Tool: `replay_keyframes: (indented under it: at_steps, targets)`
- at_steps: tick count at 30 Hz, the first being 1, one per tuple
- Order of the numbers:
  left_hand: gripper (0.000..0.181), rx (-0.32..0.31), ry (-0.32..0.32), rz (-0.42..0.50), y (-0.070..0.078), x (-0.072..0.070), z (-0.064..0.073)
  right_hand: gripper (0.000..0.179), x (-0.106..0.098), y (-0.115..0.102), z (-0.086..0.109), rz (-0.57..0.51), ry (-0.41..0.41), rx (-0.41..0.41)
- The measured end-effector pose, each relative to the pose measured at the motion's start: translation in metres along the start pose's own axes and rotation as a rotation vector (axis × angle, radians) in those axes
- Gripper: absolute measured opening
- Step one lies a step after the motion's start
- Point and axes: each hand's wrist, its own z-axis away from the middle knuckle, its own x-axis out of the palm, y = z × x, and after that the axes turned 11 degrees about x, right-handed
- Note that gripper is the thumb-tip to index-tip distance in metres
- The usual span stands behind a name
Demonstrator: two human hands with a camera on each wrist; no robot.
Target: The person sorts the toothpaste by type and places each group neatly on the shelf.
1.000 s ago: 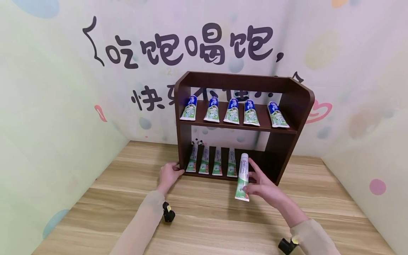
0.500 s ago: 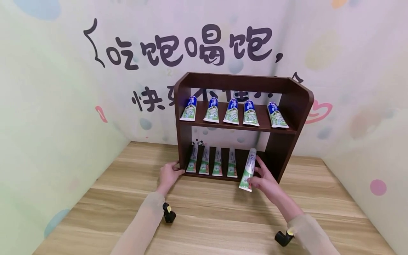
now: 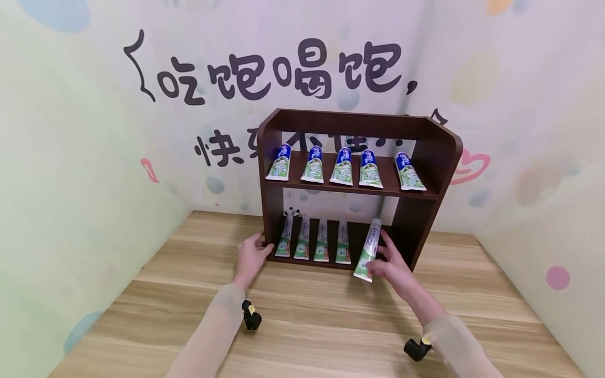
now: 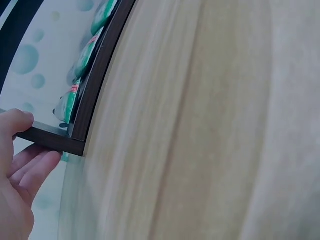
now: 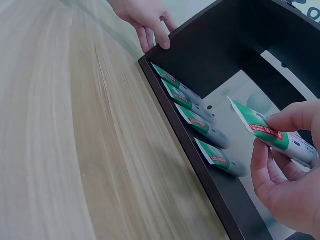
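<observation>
My right hand (image 3: 394, 268) pinches a green and silver toothpaste tube (image 3: 368, 251) between thumb and fingers. The tube is tilted, its cap end up and its flat end out past the front edge of the lower shelf. In the right wrist view the thumb lies on the upper face of the held tube (image 5: 255, 122), with fingers beneath. My left hand (image 3: 252, 258) grips the lower left side panel of the dark brown shelf rack (image 3: 271, 210); the left wrist view shows thumb and fingers on either side of that panel (image 4: 50, 140). Several matching tubes (image 3: 322, 241) lean in a row on the lower shelf.
On the upper shelf sits a row of several blue and green toothpaste tubes (image 3: 342, 167), with a wider gap before the rightmost one. The rack stands on a wood-grain table (image 3: 307, 320). Behind it hangs a printed backdrop (image 3: 236, 31).
My right hand has moved the held tube to the right and back, toward the lower shelf, and tilted it; over the last half second it barely moved. The left hand keeps gripping the rack.
</observation>
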Motion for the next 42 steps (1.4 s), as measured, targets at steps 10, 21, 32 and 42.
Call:
replay_keyframes:
  at_steps: [10,21,32,42]
  targets:
    - [0.046,0.100,0.030,-0.009,-0.005,0.001,0.002,0.105,-0.003,0.005,-0.013,0.031,0.028,-0.034]
    - [0.047,0.102,-0.011,0.006,-0.007,0.002,0.001,0.104,-0.011,0.007,-0.036,0.025,0.043,-0.059]
    - [0.047,0.091,0.000,0.004,-0.009,0.000,0.000,0.102,-0.013,0.012,-0.061,-0.154,0.036,-0.072]
    - [0.048,0.103,0.005,0.021,-0.010,0.001,0.000,0.102,-0.015,0.017,-0.072,-0.170,-0.009,-0.058]
